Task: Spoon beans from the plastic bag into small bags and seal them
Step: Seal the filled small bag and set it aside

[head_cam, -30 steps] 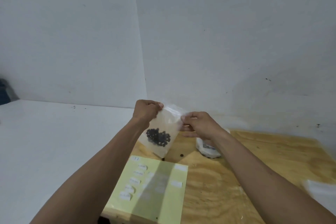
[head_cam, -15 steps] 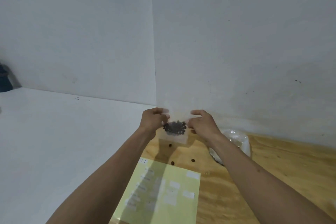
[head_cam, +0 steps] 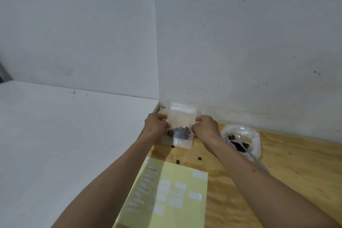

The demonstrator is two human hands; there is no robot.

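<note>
both hands (head_cam: 157,125) (head_cam: 205,128) on opposite sides of small bag (head_cam: 180,126)

Bare white walls (head_cam: 240,42) in a corner, white surface (head_cam: 64,135) beside plywood tabletop (head_cam: 286,168).

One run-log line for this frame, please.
phase: sealing | left hand: grips small bag left edge | right hand: grips right edge | beans inside | plastic bag: open, right | loose beans on table
</note>
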